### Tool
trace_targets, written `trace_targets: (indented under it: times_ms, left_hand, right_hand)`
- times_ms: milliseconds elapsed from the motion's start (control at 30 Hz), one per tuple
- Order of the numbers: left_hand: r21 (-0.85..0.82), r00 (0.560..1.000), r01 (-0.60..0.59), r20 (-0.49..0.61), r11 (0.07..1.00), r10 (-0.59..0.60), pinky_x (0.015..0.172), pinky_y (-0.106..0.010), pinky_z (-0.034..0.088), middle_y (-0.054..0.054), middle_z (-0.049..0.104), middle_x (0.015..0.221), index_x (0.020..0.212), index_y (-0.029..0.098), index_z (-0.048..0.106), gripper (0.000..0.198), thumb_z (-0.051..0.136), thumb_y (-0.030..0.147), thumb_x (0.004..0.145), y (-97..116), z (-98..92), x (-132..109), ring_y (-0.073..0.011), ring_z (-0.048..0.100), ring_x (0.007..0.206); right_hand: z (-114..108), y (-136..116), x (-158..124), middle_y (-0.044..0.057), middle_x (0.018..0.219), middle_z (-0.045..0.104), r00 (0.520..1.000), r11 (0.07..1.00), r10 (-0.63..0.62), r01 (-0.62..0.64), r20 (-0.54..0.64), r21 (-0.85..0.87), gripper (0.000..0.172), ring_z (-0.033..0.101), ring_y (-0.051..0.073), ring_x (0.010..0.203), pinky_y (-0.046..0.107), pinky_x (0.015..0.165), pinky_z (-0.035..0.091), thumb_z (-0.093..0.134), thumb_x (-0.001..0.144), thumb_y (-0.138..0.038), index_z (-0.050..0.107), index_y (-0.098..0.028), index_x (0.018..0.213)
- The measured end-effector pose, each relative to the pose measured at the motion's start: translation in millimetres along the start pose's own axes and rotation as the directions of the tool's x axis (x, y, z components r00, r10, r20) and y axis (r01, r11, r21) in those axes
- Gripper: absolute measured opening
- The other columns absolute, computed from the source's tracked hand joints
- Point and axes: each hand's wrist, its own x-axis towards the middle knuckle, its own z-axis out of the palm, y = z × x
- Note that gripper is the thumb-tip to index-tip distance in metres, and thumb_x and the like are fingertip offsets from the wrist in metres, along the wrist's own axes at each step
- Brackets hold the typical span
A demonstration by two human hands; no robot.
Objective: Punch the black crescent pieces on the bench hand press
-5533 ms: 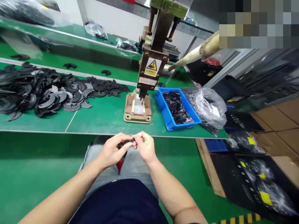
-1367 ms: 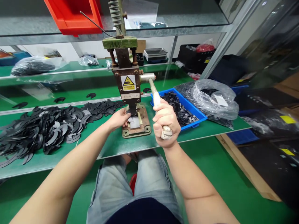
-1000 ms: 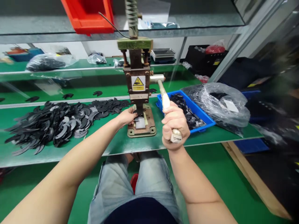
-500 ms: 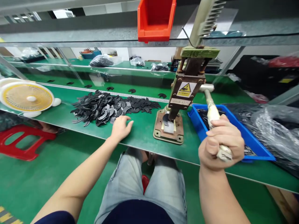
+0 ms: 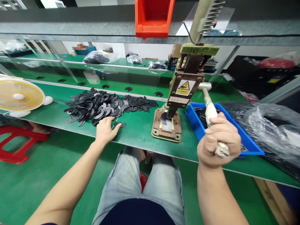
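Observation:
My right hand is wrapped round the pale taped lever of a hand press. Under the press head, a dark curved piece lies on the metal base. My left hand is at the near edge of a heap of black crescent pieces. Its thumb and fingers are apart, and small dark pieces lie by the thumb; whether it touches them I cannot tell.
A blue tray of dark parts stands right of the press, beside plastic bags. A fan stands at the left. Curved pieces lie spaced out behind the heap. An orange bin hangs above.
My left hand has moved left along the heap, and small dark pieces now show beside its thumb. My right hand still grips the lever. The whole view has shifted slightly.

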Motion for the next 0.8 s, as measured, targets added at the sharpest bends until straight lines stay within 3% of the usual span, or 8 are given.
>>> trace_targets:
  times_ms: [67,233,367,467,533,600,667,800]
  left_hand:
    - [0.012,0.995,-0.06,0.079,0.998,0.059,0.111,-0.052,0.044,-0.018,0.069,0.142,0.142,0.02,0.064,0.059,0.062,0.058,0.097,-6,-3.0,7,-0.0401,0.058,0.134]
    - [-0.042,0.936,-0.194,0.292,0.98,0.197,0.107,-0.051,0.046,-0.015,0.077,0.127,0.132,0.023,0.071,0.042,0.064,0.046,0.097,-9,-7.8,28,-0.0381,0.064,0.126]
    - [-0.149,0.899,-0.204,0.363,0.968,0.245,0.096,-0.043,0.051,-0.011,0.079,0.111,0.124,0.023,0.068,0.039,0.072,0.04,0.088,-1,-11.2,43,-0.0335,0.07,0.11]
    - [-0.193,0.86,-0.233,0.417,0.953,0.295,0.081,-0.036,0.05,-0.007,0.076,0.1,0.102,0.026,0.063,0.018,0.065,0.041,0.093,11,-13.8,48,-0.0283,0.071,0.093]
    - [-0.181,0.853,-0.248,0.425,0.952,0.303,0.073,-0.034,0.047,-0.006,0.074,0.092,0.09,0.027,0.056,0.02,0.061,0.046,0.095,21,-14.8,51,-0.0269,0.07,0.085]
    - [-0.179,0.873,-0.195,0.417,0.964,0.254,0.069,-0.034,0.045,-0.006,0.072,0.086,0.088,0.027,0.052,0.025,0.06,0.049,0.096,32,-14.1,54,-0.0272,0.07,0.08]
    - [-0.252,0.882,-0.057,0.44,0.966,0.167,0.069,-0.033,0.046,-0.005,0.074,0.084,0.089,0.027,0.052,0.026,0.062,0.05,0.095,43,-11.2,57,-0.0272,0.072,0.078]
    - [-0.501,0.825,0.243,0.558,0.831,0.095,0.062,-0.029,0.047,0.0,0.069,0.071,0.081,0.027,0.048,0.039,0.068,0.059,0.091,70,-1.2,60,-0.022,0.069,0.067]
  right_hand:
    - [1,0,-1,-0.002,0.074,0.064,1.0,1.0,0.005,-0.005,-0.006,-0.002,0.024,0.074,0.023,0.091,0.061,0.11,0.058,0.071,0.089,-0.04,0.058,-0.025,0.076]
    - [2,1,-3,-0.002,0.073,0.063,0.999,1.0,0.017,-0.018,-0.028,-0.016,0.026,0.074,0.022,0.09,0.061,0.11,0.058,0.07,0.09,-0.041,0.057,-0.025,0.074]
    - [0,-1,-3,-0.003,0.073,0.063,1.0,0.999,0.031,-0.031,-0.005,-0.026,0.022,0.073,0.022,0.091,0.062,0.107,0.059,0.069,0.091,-0.038,0.057,-0.026,0.076]
    - [-3,-4,-4,-0.002,0.075,0.064,0.999,0.999,0.039,-0.039,0.019,-0.034,0.019,0.072,0.022,0.093,0.061,0.103,0.061,0.068,0.091,-0.037,0.058,-0.026,0.078]
    - [-5,-5,-4,-0.001,0.076,0.064,0.998,0.997,0.05,-0.048,0.034,-0.054,0.018,0.073,0.023,0.094,0.059,0.1,0.063,0.066,0.093,-0.036,0.059,-0.027,0.079]
    - [-7,-6,-5,-0.001,0.077,0.064,0.997,0.996,0.058,-0.055,0.042,-0.073,0.017,0.072,0.023,0.094,0.058,0.098,0.064,0.065,0.094,-0.034,0.06,-0.027,0.079]
    - [-7,-7,-5,-0.001,0.077,0.064,0.997,0.996,0.057,-0.053,0.052,-0.067,0.017,0.072,0.022,0.094,0.059,0.099,0.064,0.064,0.095,-0.034,0.06,-0.026,0.08]
    - [-7,-8,-5,-0.001,0.078,0.064,0.997,0.998,0.057,-0.055,0.059,-0.037,0.017,0.071,0.022,0.095,0.063,0.105,0.061,0.064,0.095,-0.032,0.058,-0.025,0.08]
